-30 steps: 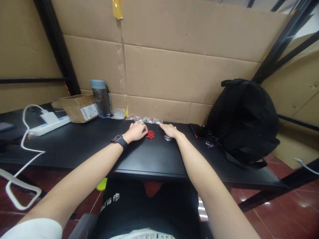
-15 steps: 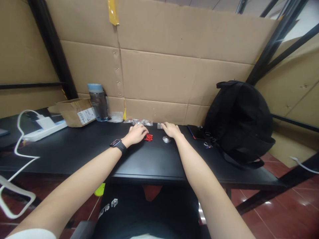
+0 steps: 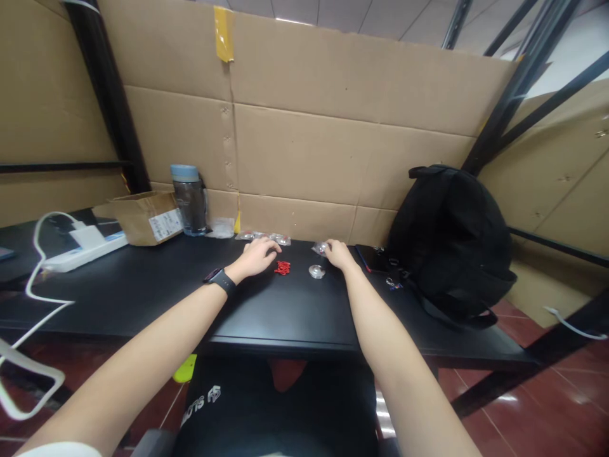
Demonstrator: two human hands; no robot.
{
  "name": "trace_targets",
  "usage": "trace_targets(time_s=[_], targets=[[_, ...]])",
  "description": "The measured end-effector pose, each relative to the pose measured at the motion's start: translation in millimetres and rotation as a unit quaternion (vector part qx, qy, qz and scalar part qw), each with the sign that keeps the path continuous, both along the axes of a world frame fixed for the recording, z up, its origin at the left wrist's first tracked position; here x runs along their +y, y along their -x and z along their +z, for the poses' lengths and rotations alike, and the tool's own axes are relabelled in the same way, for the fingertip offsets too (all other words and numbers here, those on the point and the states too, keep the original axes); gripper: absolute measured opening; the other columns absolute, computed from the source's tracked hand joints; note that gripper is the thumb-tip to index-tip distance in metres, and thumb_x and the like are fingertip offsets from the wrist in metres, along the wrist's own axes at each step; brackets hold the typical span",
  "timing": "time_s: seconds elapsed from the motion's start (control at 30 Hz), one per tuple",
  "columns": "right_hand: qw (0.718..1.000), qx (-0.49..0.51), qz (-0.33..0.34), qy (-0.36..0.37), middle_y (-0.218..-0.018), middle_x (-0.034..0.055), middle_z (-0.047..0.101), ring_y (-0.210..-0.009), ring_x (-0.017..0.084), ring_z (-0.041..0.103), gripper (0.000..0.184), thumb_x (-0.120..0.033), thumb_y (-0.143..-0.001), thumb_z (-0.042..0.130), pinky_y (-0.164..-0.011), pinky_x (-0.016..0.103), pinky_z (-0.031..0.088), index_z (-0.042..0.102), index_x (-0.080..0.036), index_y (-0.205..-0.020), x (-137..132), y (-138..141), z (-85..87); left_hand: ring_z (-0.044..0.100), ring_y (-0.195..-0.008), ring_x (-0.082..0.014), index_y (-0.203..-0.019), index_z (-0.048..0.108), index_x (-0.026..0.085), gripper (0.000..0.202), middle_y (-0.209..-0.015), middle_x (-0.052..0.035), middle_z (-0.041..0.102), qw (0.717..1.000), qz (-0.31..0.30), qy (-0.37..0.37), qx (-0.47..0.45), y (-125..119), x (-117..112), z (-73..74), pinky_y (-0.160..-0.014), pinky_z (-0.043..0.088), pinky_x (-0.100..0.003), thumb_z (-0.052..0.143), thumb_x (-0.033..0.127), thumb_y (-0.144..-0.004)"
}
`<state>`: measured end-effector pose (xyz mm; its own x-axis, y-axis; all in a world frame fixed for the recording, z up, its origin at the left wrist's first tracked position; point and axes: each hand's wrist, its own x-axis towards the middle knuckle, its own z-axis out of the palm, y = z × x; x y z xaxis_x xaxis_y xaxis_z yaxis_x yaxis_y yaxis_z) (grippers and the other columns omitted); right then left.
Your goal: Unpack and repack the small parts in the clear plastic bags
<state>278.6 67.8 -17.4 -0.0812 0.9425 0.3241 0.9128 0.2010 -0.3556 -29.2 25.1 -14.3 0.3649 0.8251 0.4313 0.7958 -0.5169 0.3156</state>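
My left hand [image 3: 257, 256], with a black watch [image 3: 217, 279] on its wrist, rests on the black desk [image 3: 143, 285], fingers loosely laid down beside a small heap of red pieces [image 3: 282, 268]. My right hand [image 3: 339, 254] reaches toward the back of the desk, and its fingertips pinch a small clear packet [image 3: 320, 248]. A small round silver piece [image 3: 316, 271] lies just in front of that hand. Several more clear packets [image 3: 266, 237] lie in a row along the cardboard wall.
A grey water bottle [image 3: 189, 200], a cardboard box [image 3: 147, 216] and a white power strip [image 3: 85, 250] with its cable stand at the left. At the right are a black backpack [image 3: 451, 241], a dark phone [image 3: 371, 257] and a key ring [image 3: 392, 283].
My right hand has come off the silver piece and moved back to the wall, where it took hold of a clear packet. The left hand stays by the red pieces. The view tilted up.
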Motion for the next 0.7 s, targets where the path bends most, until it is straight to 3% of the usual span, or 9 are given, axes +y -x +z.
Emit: trace_targets(time_s=[0.2, 0.3, 0.43, 0.57, 0.63, 0.7], targets=[[0.999, 0.041, 0.007, -0.024, -0.1, 0.0105, 0.078, -0.09, 0.022, 0.071, 0.025, -0.018, -0.081, 0.071, -0.08, 0.026, 0.048, 0.075, -0.016, -0.106, -0.4, -8.1, -5.5, 0.054, -0.126, -0.0341, -0.107, 0.069, 0.027, 0.022, -0.126, -0.0056, 0.068, 1.0, -0.019, -0.004, -0.003, -4.1, -7.3, 2.9, -0.105, 0.037, -0.055, 0.053, 0.031, -0.092], [0.997, 0.058, 0.01, -0.04, -0.095, 0.0099, 0.077, -0.086, 0.022, 0.07, 0.018, -0.021, -0.084, 0.069, -0.078, 0.027, 0.048, 0.076, -0.016, -0.1, 1.6, -9.3, -5.6, 0.057, -0.122, -0.0328, -0.106, 0.069, 0.026, 0.02, -0.122, -0.0054, 0.07, 0.999, -0.041, -0.009, -0.022, -5.6, -9.9, 5.0, -0.106, 0.038, -0.053, 0.056, 0.033, -0.092], [0.989, 0.12, 0.073, -0.038, -0.088, 0.0073, 0.077, -0.079, 0.02, 0.068, 0.02, -0.024, -0.086, 0.067, -0.076, 0.028, 0.049, 0.076, -0.015, -0.101, -2.7, 2.5, 2.8, 0.063, -0.114, -0.0268, -0.119, 0.064, 0.022, 0.031, -0.12, -0.0083, 0.07, 0.986, -0.085, 0.021, -0.139, -8.1, -9.7, 5.6, -0.104, 0.044, -0.044, 0.05, 0.04, -0.097], [0.936, 0.225, 0.264, 0.068, -0.084, 0.0059, 0.076, -0.073, 0.018, 0.066, 0.026, -0.035, -0.081, 0.073, -0.071, 0.028, 0.05, 0.076, -0.014, -0.096, -24.0, 22.6, 19.3, 0.066, -0.112, -0.0248, -0.138, 0.051, 0.021, 0.054, -0.12, -0.0096, 0.07, 0.967, -0.15, 0.07, -0.196, -9.4, -11.7, 5.4, -0.1, 0.047, -0.038, 0.06, 0.048, -0.092], [0.902, 0.271, 0.308, 0.135, -0.079, 0.0051, 0.074, -0.068, 0.017, 0.064, 0.033, -0.042, -0.08, 0.075, -0.065, 0.027, 0.05, 0.075, -0.013, -0.096, -36.7, 29.6, 26.8, 0.068, -0.107, -0.0248, -0.141, 0.049, 0.021, 0.068, -0.115, -0.0083, 0.073, 0.964, -0.186, 0.083, -0.171, -9.7, -15.2, 6.2, -0.097, 0.048, -0.037, 0.073, 0.047, -0.083], [0.886, 0.284, 0.314, 0.188, -0.073, 0.0037, 0.072, -0.061, 0.014, 0.06, 0.037, -0.043, -0.077, 0.078, -0.057, 0.025, 0.047, 0.076, -0.012, -0.097, -46.7, 32.6, 31.8, 0.071, -0.098, -0.0239, -0.141, 0.051, 0.02, 0.074, -0.105, -0.006, 0.076, 0.962, -0.212, 0.099, -0.141, -10.5, -19.5, 7.6, -0.093, 0.049, -0.035, 0.08, 0.042, -0.077]])
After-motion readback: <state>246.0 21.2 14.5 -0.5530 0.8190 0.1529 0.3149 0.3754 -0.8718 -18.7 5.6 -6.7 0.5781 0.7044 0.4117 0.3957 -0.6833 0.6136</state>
